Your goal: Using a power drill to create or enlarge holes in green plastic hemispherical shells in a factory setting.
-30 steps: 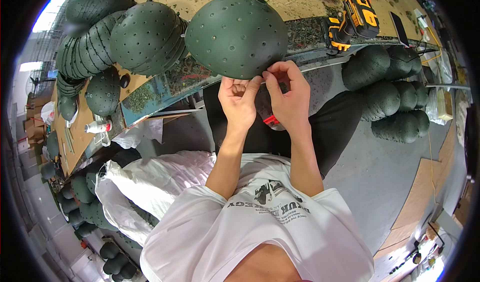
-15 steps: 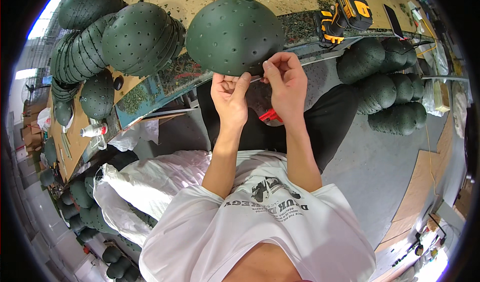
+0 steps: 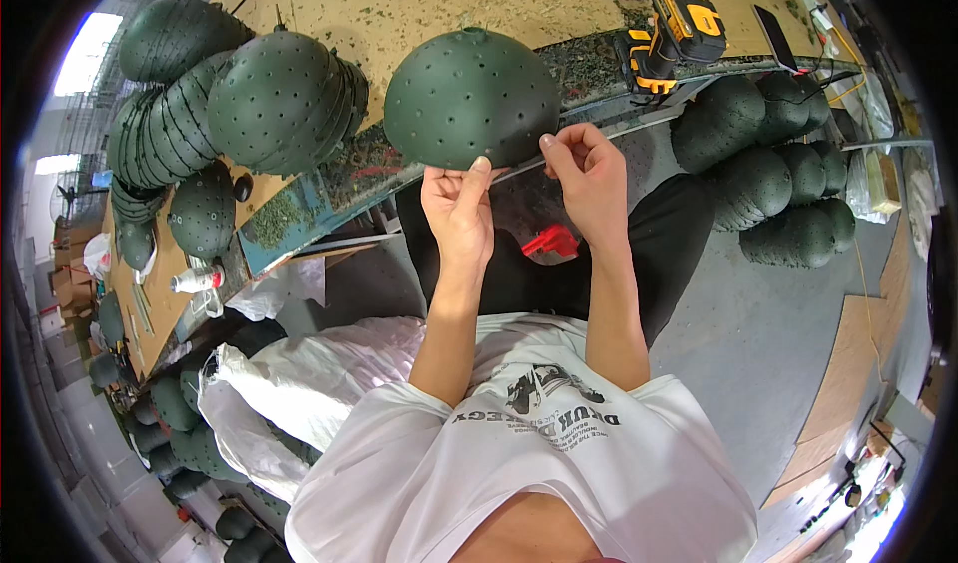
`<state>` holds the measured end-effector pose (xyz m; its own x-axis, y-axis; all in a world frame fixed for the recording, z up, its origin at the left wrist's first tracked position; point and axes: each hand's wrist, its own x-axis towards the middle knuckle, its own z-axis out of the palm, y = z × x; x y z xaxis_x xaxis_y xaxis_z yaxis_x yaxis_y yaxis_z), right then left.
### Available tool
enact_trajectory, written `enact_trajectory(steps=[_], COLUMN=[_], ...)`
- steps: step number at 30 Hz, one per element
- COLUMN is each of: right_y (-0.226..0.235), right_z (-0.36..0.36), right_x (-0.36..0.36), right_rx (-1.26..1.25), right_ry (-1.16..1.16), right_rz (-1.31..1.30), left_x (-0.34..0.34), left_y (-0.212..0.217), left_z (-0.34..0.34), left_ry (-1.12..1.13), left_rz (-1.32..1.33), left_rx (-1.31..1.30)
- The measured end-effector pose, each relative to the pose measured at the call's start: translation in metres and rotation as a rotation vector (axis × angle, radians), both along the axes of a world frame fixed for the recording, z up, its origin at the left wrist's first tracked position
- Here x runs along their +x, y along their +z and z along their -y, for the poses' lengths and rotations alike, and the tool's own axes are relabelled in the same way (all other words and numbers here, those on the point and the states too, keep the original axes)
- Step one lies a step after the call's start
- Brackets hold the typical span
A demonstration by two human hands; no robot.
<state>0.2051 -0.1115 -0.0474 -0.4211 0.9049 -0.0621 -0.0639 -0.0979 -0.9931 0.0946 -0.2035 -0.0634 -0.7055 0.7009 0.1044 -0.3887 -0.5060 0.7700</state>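
Currently left fingers [image 3: 475, 176] pinch green dome [image 3: 471, 99] at rim; right fingers [image 3: 557, 154] near.

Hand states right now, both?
Left hand: closed, holding the green dome by its rim.
Right hand: fingertips pinched; can't tell if holding anything.

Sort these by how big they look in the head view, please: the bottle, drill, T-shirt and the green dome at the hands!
1. White T-shirt
2. Perforated green dome
3. Yellow-and-black cordless drill
4. White bottle
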Motion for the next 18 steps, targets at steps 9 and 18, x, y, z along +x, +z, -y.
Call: enact_trajectory(steps=[9,18], right_y=[-0.006,-0.024], right_z=[-0.004,-0.007], right_x=[0.001,0.005], right_rx=[0.059,-0.302], right_ry=[0.031,0.314], right_rz=[0.2,0.124], left_x=[-0.004,-0.002], left_y=[-0.006,-0.017], left_z=[-0.003,-0.001], left_ry=[0.092,0.165], left_rz=[0.007,0.002], left_rx=[-0.057,-0.05])
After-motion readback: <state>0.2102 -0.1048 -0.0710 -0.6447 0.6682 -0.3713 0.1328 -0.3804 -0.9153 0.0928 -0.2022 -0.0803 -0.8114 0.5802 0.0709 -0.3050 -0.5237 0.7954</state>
